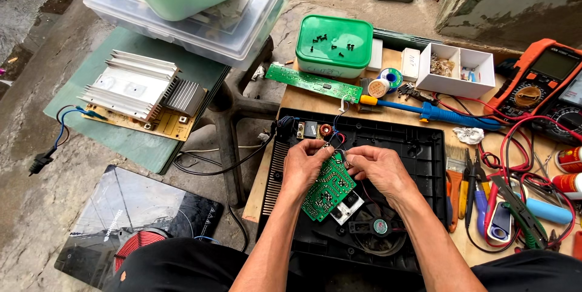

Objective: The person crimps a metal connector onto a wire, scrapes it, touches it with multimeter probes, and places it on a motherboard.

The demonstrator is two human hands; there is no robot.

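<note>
My left hand (303,168) and my right hand (377,169) together hold a green circuit board (328,189) tilted up over a black plastic appliance housing (424,152). Both hands pinch the board's top edge, where red, blue and black wires join it. A white part (348,208) hangs at the board's lower corner. A small black fan (377,226) sits in the housing just below the board. A copper coil part (325,129) lies at the housing's far edge.
A long green circuit strip (312,83), green-lidded box with screws (334,43), blue soldering iron (433,112), white parts tray (456,71) and orange multimeter (536,83) lie beyond. Pliers and cutters (479,192) crowd the right. A heatsink board (136,92) and glass cooktop panel (136,222) sit left.
</note>
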